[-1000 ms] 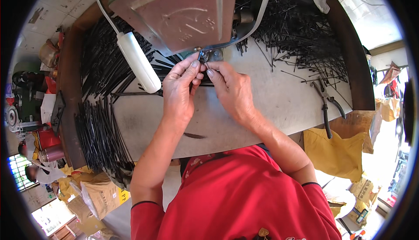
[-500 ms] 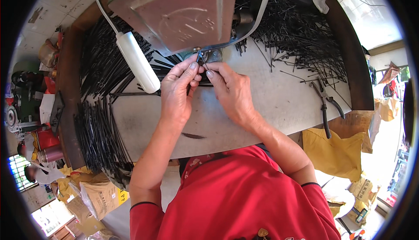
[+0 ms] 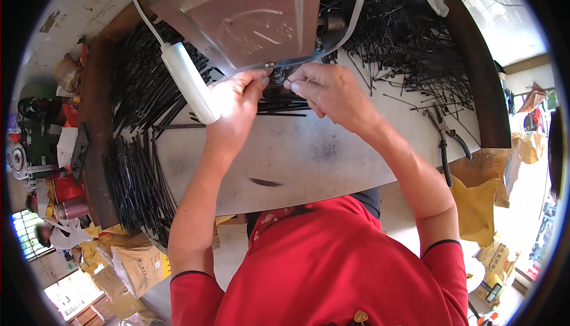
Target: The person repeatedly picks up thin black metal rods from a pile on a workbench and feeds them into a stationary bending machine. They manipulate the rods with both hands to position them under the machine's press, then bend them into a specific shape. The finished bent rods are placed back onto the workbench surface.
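Note:
My left hand reaches up under the front edge of a machine with a reddish-brown metal cover. Its thumb and forefinger are pinched together beside the small metal working part; what they hold is too small to make out. Just to the right of that part is my right hand, also in a pinch, with its fingertips apart from the left ones. Any small piece between them cannot be told. Several thin black rods lie beneath and between my hands.
A white tubular lamp hangs beside my left wrist. Bundles of black rods cover the table's left side, and a tangled heap fills the back right. Pliers lie at the right edge of the metal tabletop.
My hands have drawn apart from their shared grip below the machine. The right hand has moved right and slightly up, while the left has shifted slightly left and up.

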Motion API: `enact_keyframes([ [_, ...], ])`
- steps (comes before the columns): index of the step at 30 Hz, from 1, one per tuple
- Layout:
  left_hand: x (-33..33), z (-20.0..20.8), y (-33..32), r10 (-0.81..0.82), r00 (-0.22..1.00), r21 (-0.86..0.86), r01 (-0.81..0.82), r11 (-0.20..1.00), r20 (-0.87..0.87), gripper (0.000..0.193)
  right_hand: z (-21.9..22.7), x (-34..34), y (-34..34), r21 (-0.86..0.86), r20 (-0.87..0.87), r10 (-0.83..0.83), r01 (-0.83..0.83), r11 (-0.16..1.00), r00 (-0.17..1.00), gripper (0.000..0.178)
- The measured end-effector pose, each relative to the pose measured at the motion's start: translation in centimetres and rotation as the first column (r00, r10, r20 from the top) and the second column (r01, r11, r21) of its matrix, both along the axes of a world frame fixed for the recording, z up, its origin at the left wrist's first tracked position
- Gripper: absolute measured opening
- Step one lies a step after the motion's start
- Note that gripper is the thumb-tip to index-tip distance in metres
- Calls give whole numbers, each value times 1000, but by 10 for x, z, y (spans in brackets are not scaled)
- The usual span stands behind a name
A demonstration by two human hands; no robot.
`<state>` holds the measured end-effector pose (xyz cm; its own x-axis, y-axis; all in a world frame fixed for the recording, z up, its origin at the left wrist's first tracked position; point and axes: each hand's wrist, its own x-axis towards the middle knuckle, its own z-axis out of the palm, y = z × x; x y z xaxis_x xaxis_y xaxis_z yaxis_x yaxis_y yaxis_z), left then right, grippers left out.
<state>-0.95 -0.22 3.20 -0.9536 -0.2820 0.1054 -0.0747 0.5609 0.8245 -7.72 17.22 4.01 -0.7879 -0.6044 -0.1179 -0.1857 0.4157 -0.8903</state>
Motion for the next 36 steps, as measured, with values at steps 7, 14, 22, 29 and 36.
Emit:
enact_keyframes([
  [7,4,-10,2,64,998,384,-69,921,25,19,-24,22,-4,-238,247,-70,131,962,967,18],
  [14,22,-5,3,-111,988,799,-23,601,112,26,-9,38,-3,-133,86,-98,109,985,991,20],
  [22,60,-24,18,46,998,933,-51,356,37,20,-22,92,-9,-534,677,-65,550,642,733,32],
  [29,125,-44,-21,204,951,-68,-225,972,-234,36,-51,88,9,-578,733,53,580,574,678,17],
  [36,224,-66,-119,575,787,-808,-479,342,-223,55,-42,84,22,-556,500,-118,423,715,858,19],
])
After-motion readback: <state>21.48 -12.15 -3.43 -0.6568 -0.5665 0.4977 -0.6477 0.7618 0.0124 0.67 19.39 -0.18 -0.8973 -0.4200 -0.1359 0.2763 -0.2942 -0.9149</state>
